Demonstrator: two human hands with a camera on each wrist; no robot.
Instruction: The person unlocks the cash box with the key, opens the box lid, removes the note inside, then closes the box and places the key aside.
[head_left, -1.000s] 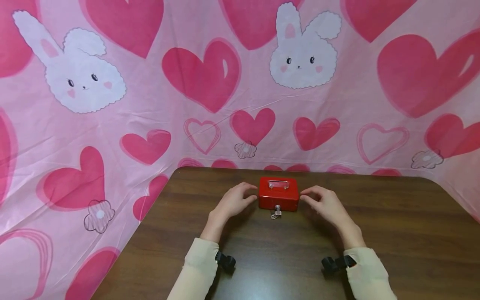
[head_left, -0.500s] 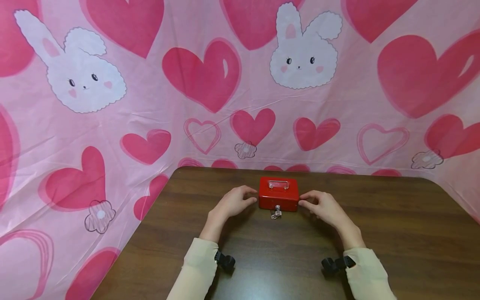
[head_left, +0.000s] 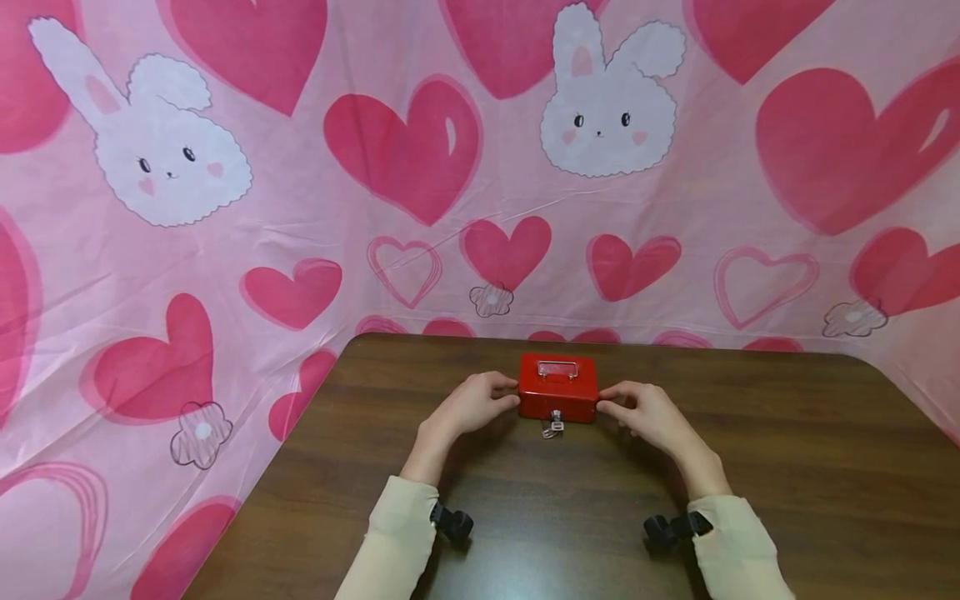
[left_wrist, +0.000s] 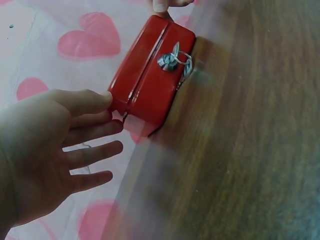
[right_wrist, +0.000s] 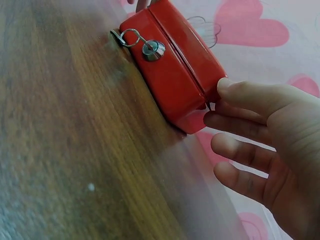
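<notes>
A small red metal cash box (head_left: pixel 557 389) stands near the table's far edge, its lid closed and a silver handle (head_left: pixel 557 369) on top. In its front lock (right_wrist: pixel 152 50) sits a key with a ring (right_wrist: pixel 130 37) and another key hanging. At the left end, my left hand (head_left: pixel 472 404) has its thumb tip against the lid's front corner; its fingers stretch beside the box, fairly straight. My right hand (head_left: pixel 651 415) mirrors it at the right end, thumb tip at the lid's corner and fingertips along the side. The box's back is hidden.
The box stands on a brown wood-grain table (head_left: pixel 555 517). Behind and to the left hangs a pink cloth (head_left: pixel 420 50) with hearts and rabbits. Each wrist wears a black camera, the left camera (head_left: pixel 453 525) and the right camera (head_left: pixel 660 530) both low over the table.
My right hand has lowered slightly and moved inward to the box's right end. My left fingertips have shifted a little right, up to its left end. The box stays in place, still closed.
</notes>
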